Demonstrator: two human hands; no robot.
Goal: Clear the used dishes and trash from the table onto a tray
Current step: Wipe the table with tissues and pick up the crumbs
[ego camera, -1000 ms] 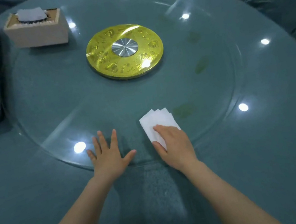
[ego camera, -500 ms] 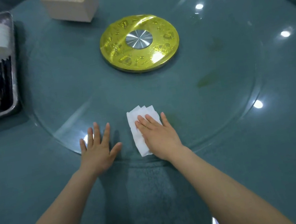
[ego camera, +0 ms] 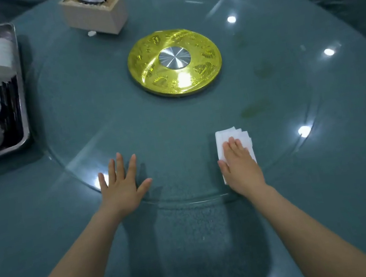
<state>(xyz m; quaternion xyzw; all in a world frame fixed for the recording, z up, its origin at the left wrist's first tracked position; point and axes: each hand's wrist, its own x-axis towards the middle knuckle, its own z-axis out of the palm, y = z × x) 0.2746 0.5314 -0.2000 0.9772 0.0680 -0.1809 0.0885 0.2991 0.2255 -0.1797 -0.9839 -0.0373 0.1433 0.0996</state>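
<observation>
Right hand (ego camera: 241, 165), flat on napkin (ego camera: 232, 140): slid rightward along glass near edge, wiping. Left hand (ego camera: 122, 184): flat, empty. Tray (ego camera: 20, 92) already loaded.

head view, steeply down over table (ego camera: 328, 187)

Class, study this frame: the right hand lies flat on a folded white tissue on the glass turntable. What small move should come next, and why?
Probably slide the tissue rightward under the right hand toward the greenish smear on the turntable. The left hand rests flat, steadying the glass.
</observation>
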